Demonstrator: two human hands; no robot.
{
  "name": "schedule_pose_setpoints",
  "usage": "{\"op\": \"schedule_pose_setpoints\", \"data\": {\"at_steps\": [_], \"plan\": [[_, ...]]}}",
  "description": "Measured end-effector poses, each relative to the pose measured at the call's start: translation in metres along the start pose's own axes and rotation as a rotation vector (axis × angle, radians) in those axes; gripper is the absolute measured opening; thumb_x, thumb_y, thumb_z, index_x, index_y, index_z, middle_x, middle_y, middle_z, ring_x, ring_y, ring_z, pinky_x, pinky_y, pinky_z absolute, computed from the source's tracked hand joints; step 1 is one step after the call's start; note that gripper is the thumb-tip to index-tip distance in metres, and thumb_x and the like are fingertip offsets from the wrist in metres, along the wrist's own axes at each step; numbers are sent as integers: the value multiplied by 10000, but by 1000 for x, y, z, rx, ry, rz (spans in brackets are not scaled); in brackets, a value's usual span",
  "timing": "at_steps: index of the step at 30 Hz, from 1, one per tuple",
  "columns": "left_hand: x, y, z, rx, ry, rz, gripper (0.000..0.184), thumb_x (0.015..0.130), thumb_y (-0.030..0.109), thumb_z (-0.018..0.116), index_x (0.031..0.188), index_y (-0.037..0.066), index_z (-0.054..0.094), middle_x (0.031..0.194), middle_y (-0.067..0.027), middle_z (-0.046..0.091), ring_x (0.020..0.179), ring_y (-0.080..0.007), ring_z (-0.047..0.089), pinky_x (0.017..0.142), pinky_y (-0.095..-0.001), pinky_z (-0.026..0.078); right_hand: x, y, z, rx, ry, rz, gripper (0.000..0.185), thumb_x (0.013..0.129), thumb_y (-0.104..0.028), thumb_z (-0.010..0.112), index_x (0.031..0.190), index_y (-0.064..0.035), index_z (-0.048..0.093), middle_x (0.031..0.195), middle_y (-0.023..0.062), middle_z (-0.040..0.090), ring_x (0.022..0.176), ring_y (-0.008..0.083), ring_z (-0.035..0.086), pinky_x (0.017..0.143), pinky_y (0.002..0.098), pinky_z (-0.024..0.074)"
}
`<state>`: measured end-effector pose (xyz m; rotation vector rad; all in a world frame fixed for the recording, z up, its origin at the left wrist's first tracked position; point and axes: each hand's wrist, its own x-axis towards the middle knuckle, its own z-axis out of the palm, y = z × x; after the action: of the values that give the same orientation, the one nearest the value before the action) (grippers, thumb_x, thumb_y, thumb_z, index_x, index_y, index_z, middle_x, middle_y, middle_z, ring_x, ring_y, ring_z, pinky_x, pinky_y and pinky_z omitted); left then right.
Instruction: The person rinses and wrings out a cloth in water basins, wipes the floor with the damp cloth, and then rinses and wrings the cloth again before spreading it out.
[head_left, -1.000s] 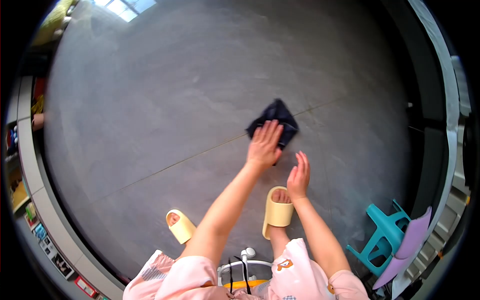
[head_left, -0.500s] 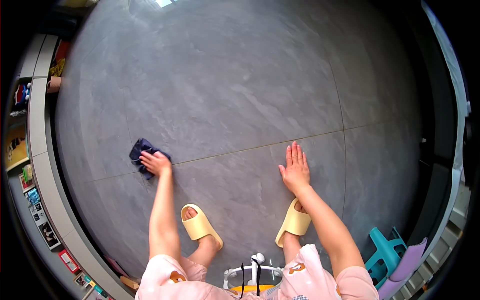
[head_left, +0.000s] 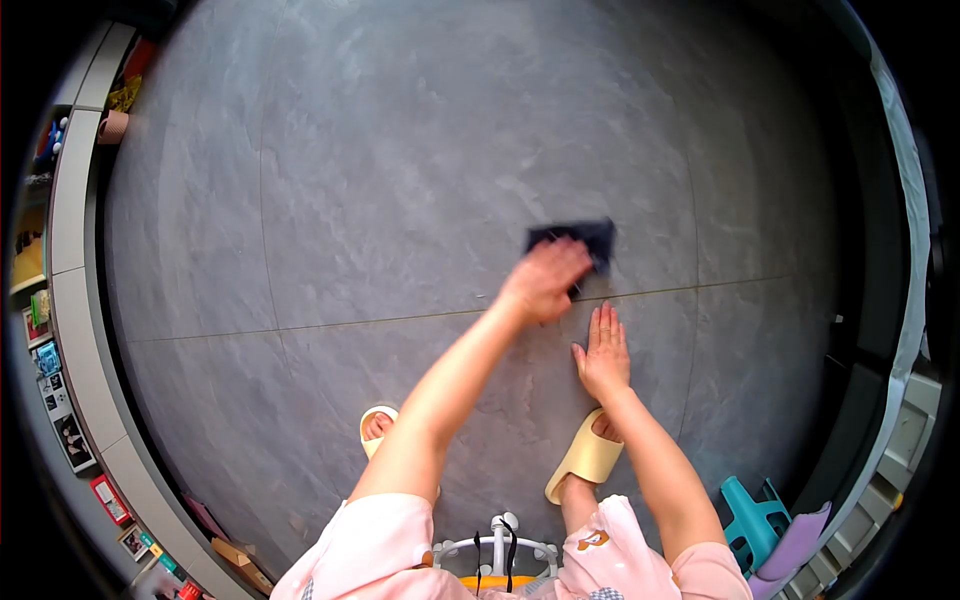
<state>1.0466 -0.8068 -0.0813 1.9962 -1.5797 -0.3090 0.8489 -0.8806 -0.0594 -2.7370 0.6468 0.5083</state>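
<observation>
A dark navy cloth [head_left: 590, 240] lies on the grey tiled floor [head_left: 440, 180], a little ahead of a tile seam. My left hand [head_left: 548, 280] is pressed on it, its fingers over the near part of the cloth and somewhat smeared by motion. Close by on the right, my right hand [head_left: 604, 358] has its fingers stretched out, palm down, with nothing in it. Whether that palm touches the floor I cannot tell.
Yellow slippers are on my feet, the right slipper [head_left: 585, 458] behind my right hand and the left slipper [head_left: 375, 425] partly behind my left arm. A teal stool [head_left: 752, 525] stands at lower right. Cabinets [head_left: 75, 330] with small items line the left; a wheeled white base [head_left: 505, 545] is below.
My left hand has swept the cloth from the left across to the right and slightly forward, close to my right hand. The right hand stays stretched out, shifted a little in view.
</observation>
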Motion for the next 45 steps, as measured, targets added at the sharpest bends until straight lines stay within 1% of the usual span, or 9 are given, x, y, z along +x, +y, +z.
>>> {"op": "schedule_pose_setpoints", "data": {"at_steps": [5,9,12,16,19,25,31,39,45], "plan": [[-71,-128,-87,374,240,-530,742,675,140,560,1378,170,326,1455,-76,261,1342,-289,227,1050,-484,227,-1,1,-4,-23,-32,5,722,870,-354,482,1399,17,159,1483,170,86,1369,295,127,1106,399,151],[-223,-229,-128,687,490,-799,665,745,174,531,1367,81,312,1415,-158,310,1292,-337,304,1002,-478,303,3,-5,-12,-15,-65,27,706,877,-339,473,1399,17,158,1481,175,90,1370,296,122,1106,401,148],[-209,-213,-129,808,396,-1419,584,831,306,440,1334,36,318,1378,-216,336,1255,-376,339,982,-496,333,2,-3,-7,-22,-55,24,700,880,-334,469,1398,20,158,1480,179,90,1370,299,117,1106,402,149],[-88,-148,-74,752,212,-895,648,802,384,480,1352,73,337,1441,-179,222,1331,-369,183,1044,-519,218,2,-5,-7,-60,-49,21,707,880,-334,470,1396,30,153,1481,183,85,1372,302,110,1105,401,149],[4,-43,-26,280,45,-515,658,762,270,496,1358,52,324,1451,-167,207,1346,-354,167,1060,-516,186,3,-6,-10,-73,-58,17,706,874,-332,477,1391,35,167,1478,185,94,1370,305,116,1102,401,157],[-49,45,23,-115,-13,-98,709,686,216,570,1339,41,356,1429,-152,281,1338,-294,238,1088,-441,182,4,1,-5,-130,-56,-18,714,852,-340,506,1379,40,209,1474,188,112,1363,315,138,1093,402,181],[-184,-47,-96,159,-125,-403,726,660,131,566,1352,94,350,1446,-122,259,1345,-287,224,1068,-439,220,4,1,-6,-114,-52,-16,713,880,-337,477,1398,25,147,1482,179,78,1368,307,119,1098,396,176],[-304,-113,-113,518,201,-1443,731,790,245,492,1414,41,170,1481,-161,130,1354,-354,146,1066,-473,214,10,-6,-25,-159,-213,22,737,866,-313,499,1406,14,118,1486,171,61,1371,300,114,1089,394,199],[-183,7,-31,197,36,-635,685,721,279,532,1367,141,350,1465,-136,212,1356,-323,174,1092,-470,131,9,-4,-26,-222,-232,3,738,865,-303,501,1406,14,112,1487,169,57,1369,298,127,1083,392,216]]}}
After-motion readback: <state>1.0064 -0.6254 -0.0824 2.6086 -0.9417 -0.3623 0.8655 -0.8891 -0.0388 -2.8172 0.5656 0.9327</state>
